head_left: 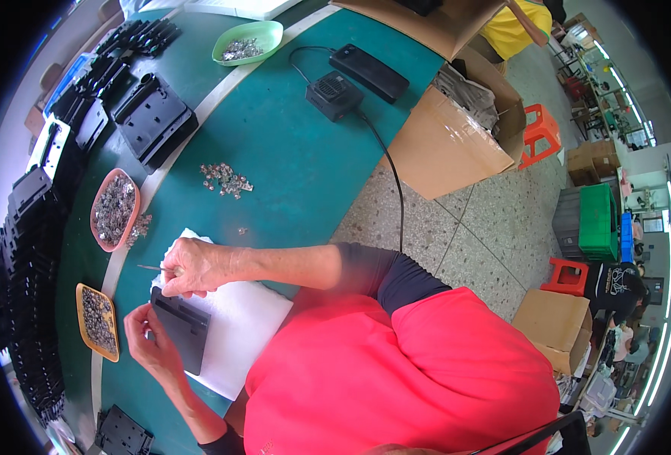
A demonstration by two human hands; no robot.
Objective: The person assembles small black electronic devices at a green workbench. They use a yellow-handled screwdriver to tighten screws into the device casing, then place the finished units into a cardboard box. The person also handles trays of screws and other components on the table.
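Red shirt fabric (396, 364) is filling the near side of the head view. The right hand (193, 267) is pinching a thin metal rod (149, 267), its forearm crossing over a soft white cloth (248, 326). A flat black panel (182, 334) is lying there; the left hand (153, 345) is curling beside its edge, grip impossible to tell. Beyond, rounded pink (93, 216) and orange trays (109, 356) are holding shiny metal bits (115, 208), before stacked black cases (28, 280).
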